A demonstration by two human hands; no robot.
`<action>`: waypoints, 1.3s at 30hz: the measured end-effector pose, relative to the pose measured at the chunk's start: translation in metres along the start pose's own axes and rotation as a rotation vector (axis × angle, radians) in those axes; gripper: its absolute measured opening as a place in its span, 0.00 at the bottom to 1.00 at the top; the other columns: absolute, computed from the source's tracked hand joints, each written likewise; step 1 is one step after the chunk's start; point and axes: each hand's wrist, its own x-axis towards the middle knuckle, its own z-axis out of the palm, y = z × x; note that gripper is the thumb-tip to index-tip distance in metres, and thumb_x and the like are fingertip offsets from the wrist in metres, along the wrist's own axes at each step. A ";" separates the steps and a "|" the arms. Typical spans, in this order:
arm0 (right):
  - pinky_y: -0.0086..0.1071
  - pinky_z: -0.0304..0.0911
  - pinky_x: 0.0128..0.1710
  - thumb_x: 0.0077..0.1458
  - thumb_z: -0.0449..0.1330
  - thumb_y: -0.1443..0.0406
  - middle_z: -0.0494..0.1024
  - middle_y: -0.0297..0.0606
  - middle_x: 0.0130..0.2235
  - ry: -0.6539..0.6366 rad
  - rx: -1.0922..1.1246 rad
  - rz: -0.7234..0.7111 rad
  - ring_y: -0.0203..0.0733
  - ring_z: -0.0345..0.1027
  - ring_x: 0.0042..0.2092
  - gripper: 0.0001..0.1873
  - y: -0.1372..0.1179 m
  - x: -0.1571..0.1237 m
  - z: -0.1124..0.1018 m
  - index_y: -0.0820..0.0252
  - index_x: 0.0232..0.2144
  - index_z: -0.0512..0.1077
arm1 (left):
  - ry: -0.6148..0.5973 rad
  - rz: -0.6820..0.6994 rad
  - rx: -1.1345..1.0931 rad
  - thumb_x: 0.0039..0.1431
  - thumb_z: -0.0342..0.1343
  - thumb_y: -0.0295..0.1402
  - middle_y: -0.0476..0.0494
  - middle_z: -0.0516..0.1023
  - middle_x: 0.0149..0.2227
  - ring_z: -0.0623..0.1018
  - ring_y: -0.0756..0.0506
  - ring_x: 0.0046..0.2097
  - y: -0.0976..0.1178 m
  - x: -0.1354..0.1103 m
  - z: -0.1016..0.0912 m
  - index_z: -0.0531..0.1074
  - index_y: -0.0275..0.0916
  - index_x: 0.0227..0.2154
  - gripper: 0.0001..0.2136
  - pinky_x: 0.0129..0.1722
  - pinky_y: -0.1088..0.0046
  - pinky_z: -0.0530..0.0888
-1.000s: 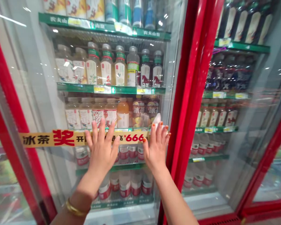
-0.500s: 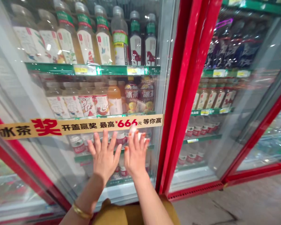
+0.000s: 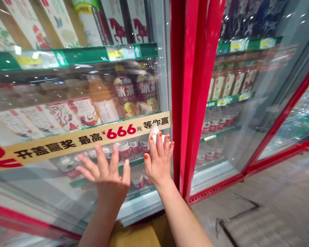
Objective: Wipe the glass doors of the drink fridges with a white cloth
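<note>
My right hand (image 3: pixel 159 159) has its orange-nailed fingers laid over a crumpled white tissue (image 3: pixel 154 130), against the glass door (image 3: pixel 67 192) near its right edge. Most of the tissue is hidden behind the fingers. My left hand (image 3: pixel 106 168) is open in front of the same door, fingers spread, with nothing in it. Whether its fingertips touch the glass I cannot tell. Just above both hands a yellow sticker strip (image 3: pixel 74 139) with black and red lettering runs across the door; the tip of the tissue overlaps its right end.
Behind the glass, several drink bottles (image 3: pixel 125 92) stand on shelves with a green price rail (image 3: pixel 90 56). A red door frame (image 3: pixel 193 85) rises right of my hands, with another bottle fridge (image 3: pixel 231 133) beyond it. Grey floor (image 3: pixel 273 212) lies at lower right, with a dark line across it.
The view has come closer to the door and tilted down. My right hand has slid right along the strip with the tissue. My left hand has shifted left relative to it, fingers spread wider.
</note>
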 end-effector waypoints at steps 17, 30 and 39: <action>0.82 0.39 0.74 0.72 0.52 0.65 0.32 0.44 0.83 0.051 0.143 0.191 0.64 0.16 0.82 0.48 -0.019 -0.079 0.028 0.48 0.81 0.28 | -0.128 0.237 0.076 0.67 0.62 0.35 0.50 0.59 0.79 0.39 0.31 0.83 -0.004 -0.015 0.020 0.61 0.62 0.75 0.35 0.79 0.31 0.37; 0.78 0.35 0.76 0.73 0.51 0.63 0.32 0.38 0.84 0.075 0.150 0.125 0.65 0.19 0.83 0.43 -0.011 -0.049 0.025 0.42 0.81 0.35 | -0.080 0.272 0.023 0.67 0.63 0.35 0.45 0.53 0.80 0.42 0.31 0.83 0.011 -0.030 0.024 0.54 0.58 0.78 0.40 0.78 0.36 0.31; 0.77 0.45 0.75 0.74 0.49 0.64 0.25 0.49 0.82 0.055 0.143 0.190 0.60 0.14 0.82 0.45 -0.028 -0.138 0.038 0.59 0.81 0.30 | -0.084 0.288 0.009 0.66 0.66 0.32 0.43 0.63 0.77 0.50 0.40 0.82 -0.008 -0.100 0.033 0.54 0.53 0.78 0.42 0.81 0.51 0.31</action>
